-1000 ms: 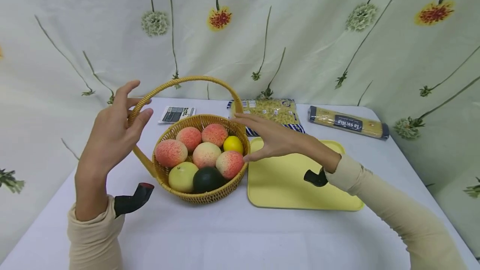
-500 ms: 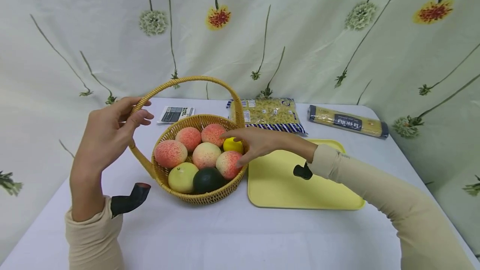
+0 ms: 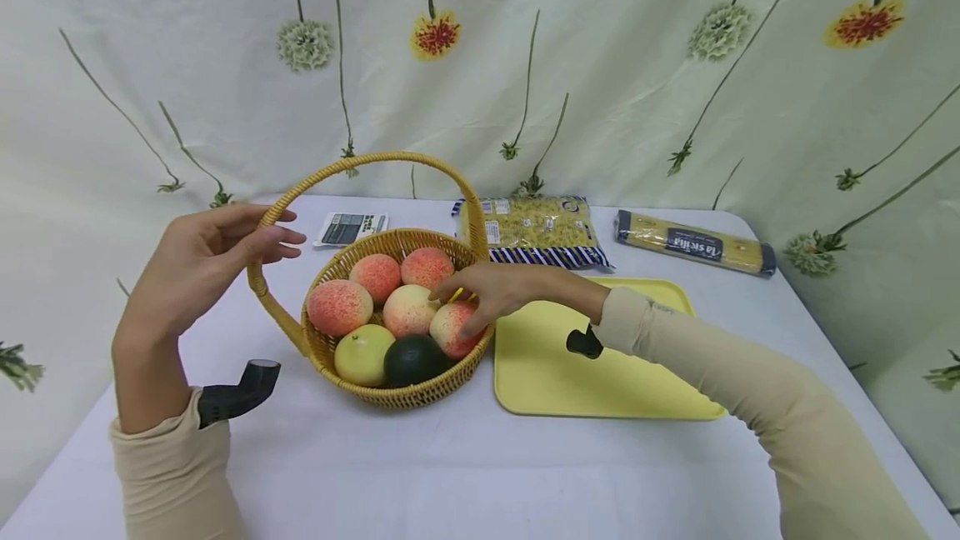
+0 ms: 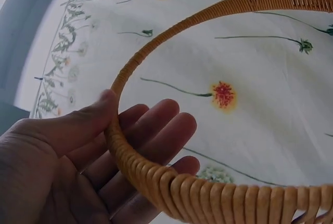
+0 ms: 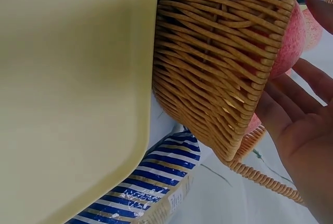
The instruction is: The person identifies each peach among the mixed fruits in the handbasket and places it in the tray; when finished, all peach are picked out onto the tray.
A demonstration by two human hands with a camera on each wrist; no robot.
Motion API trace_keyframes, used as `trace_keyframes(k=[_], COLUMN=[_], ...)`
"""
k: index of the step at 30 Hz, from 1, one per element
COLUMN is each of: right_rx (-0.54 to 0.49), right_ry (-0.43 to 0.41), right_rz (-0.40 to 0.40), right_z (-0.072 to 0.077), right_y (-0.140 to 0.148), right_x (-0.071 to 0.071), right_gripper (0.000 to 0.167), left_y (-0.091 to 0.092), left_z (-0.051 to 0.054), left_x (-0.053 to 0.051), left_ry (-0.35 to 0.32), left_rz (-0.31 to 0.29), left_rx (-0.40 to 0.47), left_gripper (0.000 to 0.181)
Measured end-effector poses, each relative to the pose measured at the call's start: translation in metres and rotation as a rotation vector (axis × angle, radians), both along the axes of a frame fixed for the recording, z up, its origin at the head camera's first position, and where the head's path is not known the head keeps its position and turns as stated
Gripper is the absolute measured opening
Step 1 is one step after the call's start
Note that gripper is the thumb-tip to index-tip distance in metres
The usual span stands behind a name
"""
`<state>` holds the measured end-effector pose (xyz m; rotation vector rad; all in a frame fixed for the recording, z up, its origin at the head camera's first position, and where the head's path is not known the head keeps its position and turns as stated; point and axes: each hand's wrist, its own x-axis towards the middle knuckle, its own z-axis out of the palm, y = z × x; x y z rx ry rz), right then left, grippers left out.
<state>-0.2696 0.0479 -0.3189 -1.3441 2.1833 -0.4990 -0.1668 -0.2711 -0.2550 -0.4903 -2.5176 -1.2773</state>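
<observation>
A wicker basket (image 3: 420,395) with a tall arched handle (image 3: 375,158) holds several peaches, a yellow-green round fruit (image 3: 364,355) and a dark green avocado-like fruit (image 3: 415,361). My left hand (image 3: 197,269) holds the handle's left side, thumb on one side and fingers behind, as the left wrist view shows. Over the basket's right rim reaches my right hand (image 3: 498,286), thumb and fingers spread about the right-hand peach (image 3: 448,330). Beneath its fingers the small yellow fruit (image 3: 462,295) is mostly hidden. In the right wrist view, the thumb stands apart from the near peach (image 5: 291,42).
A yellow tray (image 3: 600,390) lies right of the basket, under my right forearm. Behind stand a bag of pasta (image 3: 540,227), a long spaghetti packet (image 3: 693,243) and a small printed packet (image 3: 351,228). A flowered cloth hangs at the back.
My right hand has moved from the basket's right rim inward and down over the small yellow fruit and right-hand peach. My left hand has lowered its raised fingers along the handle.
</observation>
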Motion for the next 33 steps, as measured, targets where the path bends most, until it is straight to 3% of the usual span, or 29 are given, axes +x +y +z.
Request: trace_keyframes(k=[11,20,33], right_rx=[0.049,0.090,0.080], right_ry=[-0.006,-0.020,0.006], right_rz=[0.056,0.011,0.041], right_z=[0.001,-0.002,-0.001], right_y=[-0.007,-0.005,-0.005], right_x=[-0.007,-0.004,-0.006], right_gripper=[0.058,0.059,0.054], left_y=[-0.018,-0.021,-0.021], left_z=[-0.001,-0.004,-0.004], left_x=[0.002,0.000,0.001], left_ry=[-0.070,-0.079,-0.092], left_rz=[-0.126,-0.125,-0.115], left_rx=[-0.011,-0.004,0.005], left_gripper=[0.030,0.031,0.030])
